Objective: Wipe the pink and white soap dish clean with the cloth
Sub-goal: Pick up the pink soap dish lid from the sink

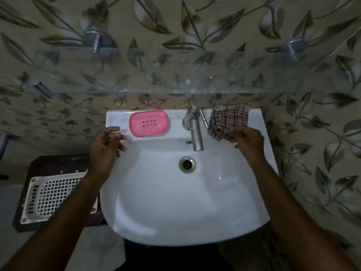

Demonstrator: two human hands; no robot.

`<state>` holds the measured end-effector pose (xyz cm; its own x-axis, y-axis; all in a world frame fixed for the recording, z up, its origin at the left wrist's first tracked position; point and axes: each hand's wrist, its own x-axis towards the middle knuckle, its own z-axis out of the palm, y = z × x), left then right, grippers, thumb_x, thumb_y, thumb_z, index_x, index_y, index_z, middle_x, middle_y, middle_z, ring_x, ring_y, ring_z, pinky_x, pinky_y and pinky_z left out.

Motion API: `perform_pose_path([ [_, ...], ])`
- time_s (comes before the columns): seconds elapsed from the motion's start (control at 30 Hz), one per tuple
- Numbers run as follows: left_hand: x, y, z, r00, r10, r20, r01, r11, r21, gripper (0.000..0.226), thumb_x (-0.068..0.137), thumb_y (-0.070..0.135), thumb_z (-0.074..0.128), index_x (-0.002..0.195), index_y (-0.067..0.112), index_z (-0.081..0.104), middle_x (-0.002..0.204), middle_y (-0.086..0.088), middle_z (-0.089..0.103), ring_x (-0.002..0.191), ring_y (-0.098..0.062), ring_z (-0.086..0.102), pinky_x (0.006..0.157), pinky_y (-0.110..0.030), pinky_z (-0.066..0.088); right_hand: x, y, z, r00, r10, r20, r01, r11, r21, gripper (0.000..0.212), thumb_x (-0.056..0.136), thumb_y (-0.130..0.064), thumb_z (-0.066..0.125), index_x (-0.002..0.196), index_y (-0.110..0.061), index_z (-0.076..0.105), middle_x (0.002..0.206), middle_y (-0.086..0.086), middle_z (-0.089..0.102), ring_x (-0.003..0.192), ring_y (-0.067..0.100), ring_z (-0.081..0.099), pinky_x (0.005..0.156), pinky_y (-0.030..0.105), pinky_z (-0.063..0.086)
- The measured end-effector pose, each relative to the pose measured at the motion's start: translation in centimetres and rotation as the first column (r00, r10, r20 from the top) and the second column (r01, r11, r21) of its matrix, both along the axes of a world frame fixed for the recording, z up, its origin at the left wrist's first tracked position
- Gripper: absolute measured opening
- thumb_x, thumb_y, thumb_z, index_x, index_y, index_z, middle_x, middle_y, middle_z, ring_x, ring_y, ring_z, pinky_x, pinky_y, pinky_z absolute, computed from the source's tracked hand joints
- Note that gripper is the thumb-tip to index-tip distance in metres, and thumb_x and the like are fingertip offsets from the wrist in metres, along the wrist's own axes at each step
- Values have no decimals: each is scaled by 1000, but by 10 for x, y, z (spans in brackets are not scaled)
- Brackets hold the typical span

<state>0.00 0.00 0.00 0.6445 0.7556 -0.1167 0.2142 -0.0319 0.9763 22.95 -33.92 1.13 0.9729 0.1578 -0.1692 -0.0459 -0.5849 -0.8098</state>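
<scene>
I judge this the very start: nothing is wiped yet, and I must first take up the cloth [227,121], then bring it across. My right hand [248,142] has loosely curled fingers at the cloth's near corner, though whether they pinch it I cannot tell. My left hand [105,147] hangs relaxed and empty just beside the soap dish [148,123] on the sink [175,222] ledge left of the tap [195,132].

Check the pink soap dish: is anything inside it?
The soap dish on the sink ledge shows only its slotted pink tray, no soap. Whatever lies beneath the tray is covered. Neither of the hands touches it.
</scene>
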Motion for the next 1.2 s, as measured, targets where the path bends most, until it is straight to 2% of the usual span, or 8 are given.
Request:
perform_pose_path([
  [0.13,10,15,6,989,-55,-137,90,961,260,60,85,25,83,134,28,49,113,6,63,78,-5,60,67,-17,52,44,1,-1,960,-235,154,251,964,-92,26,93,-29,69,116,-18,72,117,7,73,107,29,69,87,49,61],
  [0.33,38,7,12,904,-169,-392,323,871,370,113,57,33,100,152,16,41,150,-10,48,108,-28,58,77,-33,54,71,13,-6,987,-134,92,149,972,-180,51,81,-38,84,124,-13,71,123,9,73,111,27,69,90,41,61],
  [0.53,55,2,19,901,-371,-223,426,852,304,80,49,33,98,121,22,66,112,16,71,103,6,67,80,-13,56,73,14,2,983,-176,53,175,984,24,18,85,-16,80,98,-5,73,99,11,74,96,29,70,85,45,61],
  [0.67,53,4,10,942,-239,-234,304,905,298,73,51,37,98,115,29,63,112,10,71,95,-14,69,71,-21,54,51,11,20,955,-258,-146,296,871,393,18,93,-16,67,111,-18,66,109,1,71,106,26,67,85,38,59],
  [0.77,52,8,5,962,-190,-196,249,905,345,79,56,30,99,124,20,59,123,0,66,100,-25,65,77,-25,55,23,-5,28,926,-261,-273,371,760,533,38,88,-28,68,125,-16,66,121,7,74,112,29,70,92,49,60],
  [0.87,52,9,8,974,-170,-151,216,899,380,82,59,21,99,128,17,56,123,3,62,104,-21,62,74,-10,49,-15,-25,34,894,-267,-360,438,691,575,37,97,-17,64,132,-6,62,122,14,73,111,32,71,87,46,62],
  [0.97,52,9,14,980,-159,-123,195,897,397,85,59,21,100,131,13,55,123,4,60,107,-19,60,77,-23,52,-54,-43,42,853,-254,-456,499,655,568,33,100,-16,60,131,-5,64,121,15,74,107,30,73,79,41,64],
  [1.2,32,0,32,974,-219,51,181,898,401,76,61,56,88,125,48,48,134,1,55,114,-12,59,87,-21,54,-127,-75,65,693,-221,-686,674,536,508,33,100,-20,55,125,-2,67,117,19,75,107,35,72,82,43,58],
])
